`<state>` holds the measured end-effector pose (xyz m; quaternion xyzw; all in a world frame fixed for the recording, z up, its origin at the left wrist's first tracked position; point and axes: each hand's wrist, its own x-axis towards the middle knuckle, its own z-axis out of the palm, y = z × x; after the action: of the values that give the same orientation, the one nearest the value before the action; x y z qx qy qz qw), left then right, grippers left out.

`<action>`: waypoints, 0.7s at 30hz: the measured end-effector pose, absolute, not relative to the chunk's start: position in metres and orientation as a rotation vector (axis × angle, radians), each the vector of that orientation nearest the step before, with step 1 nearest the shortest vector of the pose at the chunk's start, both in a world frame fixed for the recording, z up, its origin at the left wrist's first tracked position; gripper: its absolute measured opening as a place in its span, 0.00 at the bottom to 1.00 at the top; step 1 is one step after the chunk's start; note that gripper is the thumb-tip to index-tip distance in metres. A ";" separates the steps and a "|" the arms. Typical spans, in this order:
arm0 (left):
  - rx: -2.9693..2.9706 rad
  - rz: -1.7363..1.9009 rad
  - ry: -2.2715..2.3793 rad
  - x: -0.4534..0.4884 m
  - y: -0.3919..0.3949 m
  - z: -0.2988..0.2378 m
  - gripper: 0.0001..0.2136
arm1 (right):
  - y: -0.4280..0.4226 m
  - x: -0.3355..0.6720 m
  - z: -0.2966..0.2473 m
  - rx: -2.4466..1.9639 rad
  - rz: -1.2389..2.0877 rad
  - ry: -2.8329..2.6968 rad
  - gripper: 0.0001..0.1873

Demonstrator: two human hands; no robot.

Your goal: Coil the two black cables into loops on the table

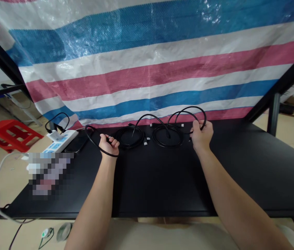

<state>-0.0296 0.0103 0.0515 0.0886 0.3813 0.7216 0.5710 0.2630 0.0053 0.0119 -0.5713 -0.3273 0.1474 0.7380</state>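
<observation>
Black bench (162, 187) runs the width of the view, with a striped blue, white and pink tarp (147, 69) hanging behind its far edge. Both forearms reach in from the near edge toward the far edge. Left hand (109, 144), left of centre near the far edge: grip closed, fingers curled around a single cable loop (91, 139), thin and black, which arcs out to the left of the fist and curves back under the wrist. Right hand (201, 135), right of centre near the far edge: grip closed on raised cable loops (188, 110), two or three black arcs standing up off the bench against the tarp, gathered at the fingertips. Between the hands, along the far edge, lie two flat coils: left coil (130, 137) just beside the left hand, right coil (167, 136) just beside the right hand, small pale connector ends showing between them. Cannot tell whether the held loops and the coils are one cable or several. At the far left corner sits a white power strip (60, 140) with a black plug and lead in it, and a dark phone (77, 143) lies just beside it. A blurred patch covers something near the left edge. On the floor beyond the left edge stands a red stool (9, 133).
</observation>
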 end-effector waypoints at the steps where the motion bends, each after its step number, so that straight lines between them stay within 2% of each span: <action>1: 0.227 1.682 0.920 -0.026 0.009 0.052 0.17 | 0.005 0.262 0.014 -1.232 0.419 -0.666 0.18; 5: 0.336 1.639 0.982 -0.014 0.006 0.050 0.15 | 0.004 0.251 0.022 -1.098 0.784 -0.537 0.22; 8: 0.409 1.619 0.976 -0.007 0.004 0.047 0.15 | 0.005 0.241 0.020 -1.044 0.842 -0.560 0.27; 11: 0.426 1.595 0.946 -0.005 0.003 0.044 0.15 | 0.006 0.235 0.010 -1.136 0.675 -0.685 0.29; 15: 0.449 1.565 0.938 -0.003 0.003 0.042 0.15 | 0.002 0.231 0.000 -1.374 0.250 -0.956 0.38; 18: 0.452 1.574 0.962 -0.003 0.003 0.042 0.15 | -0.003 0.228 0.006 -1.450 0.209 -0.924 0.30; 21: 0.502 1.574 1.026 -0.004 0.002 0.043 0.15 | -0.006 0.224 0.019 -1.378 0.575 -0.766 0.21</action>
<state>-0.0037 0.0020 0.0427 0.2133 0.4359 0.6688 0.5631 0.2243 -0.0057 0.0189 -0.6111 -0.3397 0.2551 0.6679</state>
